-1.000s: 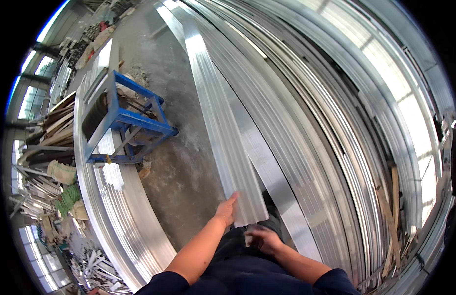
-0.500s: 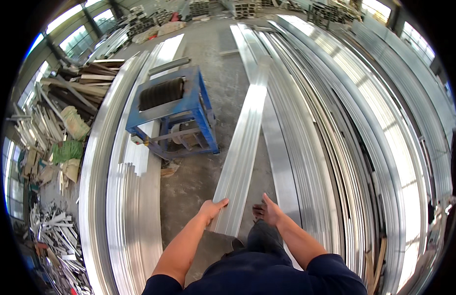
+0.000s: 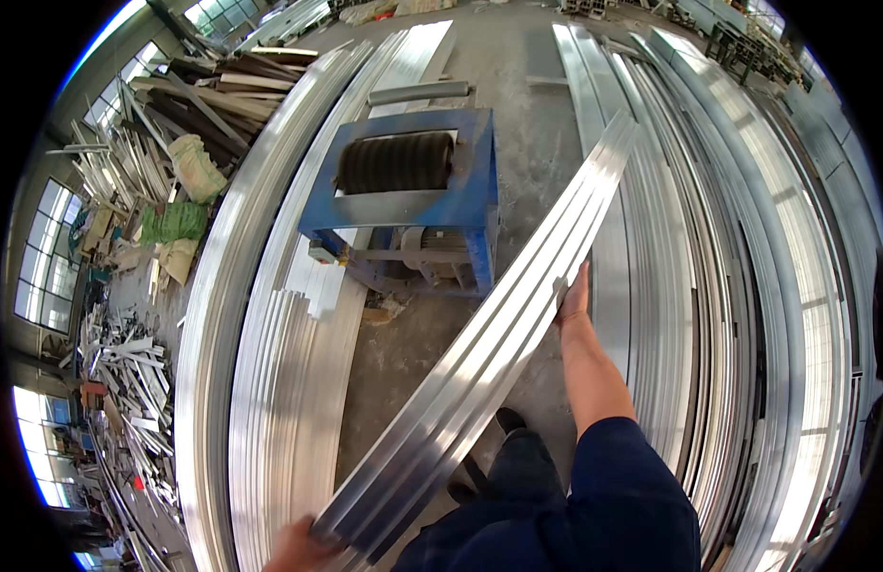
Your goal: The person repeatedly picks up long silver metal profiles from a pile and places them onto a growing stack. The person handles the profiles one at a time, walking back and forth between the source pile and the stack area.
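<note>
A long, ribbed aluminium profile [image 3: 503,324] slants across the middle, from low on the left up to the far right. At its near end, my left hand [image 3: 303,547] grips the left corner and looks slightly blurred. My right hand [image 3: 574,297] holds the profile's right edge about halfway along, arm stretched forward; most of its fingers are hidden at or beneath that edge. The far end of the profile lies over the stack of aluminium lengths on the right. A blue machine [image 3: 479,153] with a dark ridged roller [image 3: 395,161] stands just left of the profile.
Long aluminium stacks run along the left [image 3: 270,381] and right [image 3: 656,315]. Scrap offcuts [image 3: 127,367] and a green bundle [image 3: 173,223] lie at the far left. A grey bar [image 3: 417,92] rests behind the machine, and concrete floor [image 3: 394,372] shows between the stacks.
My left hand has moved down and left with the near end, tilting the profile. My right hand, free before, has reached forward onto its right edge. The view has turned left.
</note>
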The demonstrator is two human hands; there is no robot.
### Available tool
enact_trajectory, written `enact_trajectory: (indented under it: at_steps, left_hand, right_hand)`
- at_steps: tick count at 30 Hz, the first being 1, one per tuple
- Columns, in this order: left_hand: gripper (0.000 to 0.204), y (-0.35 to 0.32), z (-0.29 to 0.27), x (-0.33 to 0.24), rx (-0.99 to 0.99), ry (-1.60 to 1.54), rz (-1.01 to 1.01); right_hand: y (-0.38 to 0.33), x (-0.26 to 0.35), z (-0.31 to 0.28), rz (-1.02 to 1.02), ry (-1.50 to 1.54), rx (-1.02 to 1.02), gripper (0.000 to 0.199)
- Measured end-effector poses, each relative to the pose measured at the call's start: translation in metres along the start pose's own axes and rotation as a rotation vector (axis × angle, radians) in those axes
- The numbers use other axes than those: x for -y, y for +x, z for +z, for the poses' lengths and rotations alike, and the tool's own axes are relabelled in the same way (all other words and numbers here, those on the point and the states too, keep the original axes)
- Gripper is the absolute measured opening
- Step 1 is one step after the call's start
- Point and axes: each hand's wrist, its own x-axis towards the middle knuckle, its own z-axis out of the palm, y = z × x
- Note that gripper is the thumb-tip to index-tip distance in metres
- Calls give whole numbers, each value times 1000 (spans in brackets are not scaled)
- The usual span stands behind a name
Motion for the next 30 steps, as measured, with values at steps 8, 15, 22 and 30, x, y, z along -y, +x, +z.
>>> enact_trajectory:
  at_steps: [8,15,22,30]
  left_hand:
    - [71,12,146,219,23,-365,-43]
    - [58,70,224,257,23,-715,42]
    - [51,61,337,345,-142,-642,-344]
    - [80,194,203,228,12,-440,-44]
  right_hand:
    - [-49,-91,36,248,-124,101,59]
    - [-186,-225,116,352,-477,65,74]
    - [-224,-351,109,324,-762,166,78]
    - [-156,-367,129,92,-1057,86,97]
